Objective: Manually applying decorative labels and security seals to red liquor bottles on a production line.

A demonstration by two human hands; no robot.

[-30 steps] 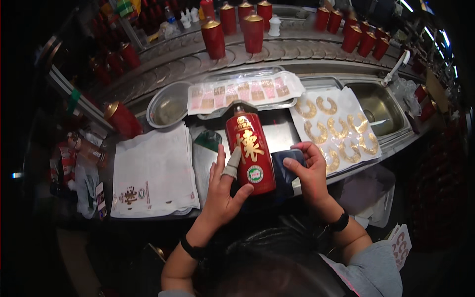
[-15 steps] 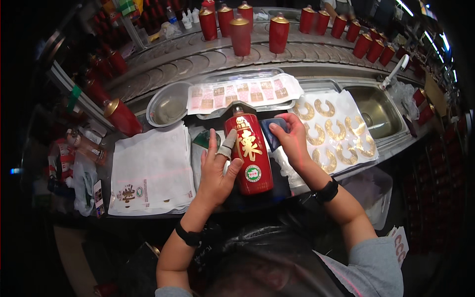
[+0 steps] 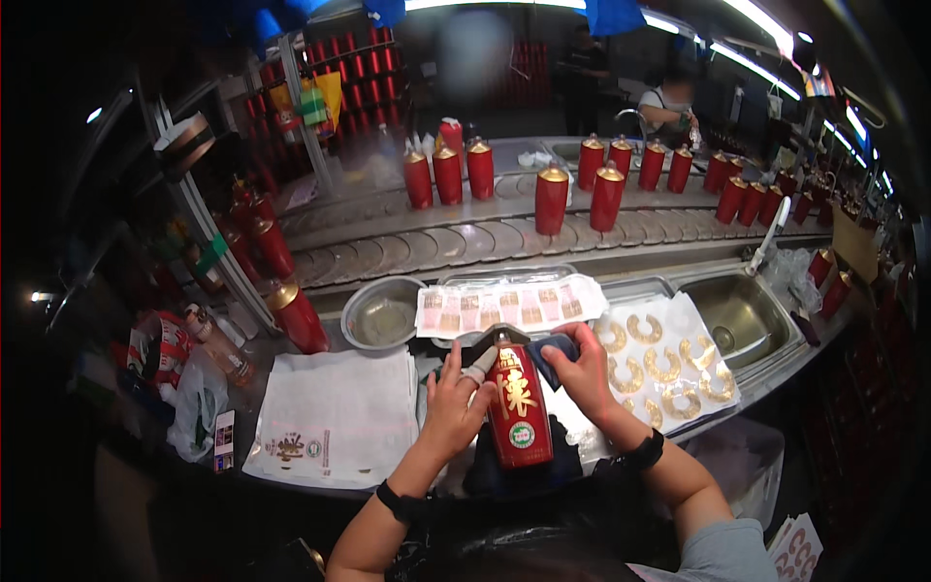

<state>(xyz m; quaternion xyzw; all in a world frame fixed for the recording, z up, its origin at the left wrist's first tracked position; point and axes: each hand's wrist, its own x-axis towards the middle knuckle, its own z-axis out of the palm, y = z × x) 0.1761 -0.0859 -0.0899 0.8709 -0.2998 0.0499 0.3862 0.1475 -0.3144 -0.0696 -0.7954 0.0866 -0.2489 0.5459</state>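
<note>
a: what are the hands doing?
b: left hand (image 3: 454, 400) wraps the glossy red cylindrical bottle (image 3: 517, 405), lying at the counter's (image 3: 388, 485) near edge; right hand (image 3: 585, 367) pinches a dark soft cloth (image 3: 549, 351) against its shoulder
a: around it?
b: a round steel bowl (image 3: 382, 312), gold crescent labels (image 3: 664, 364)

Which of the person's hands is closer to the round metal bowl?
Left. The left hand sits just below-right of the metal bowl; the right hand lies beyond the red bottle.
</note>
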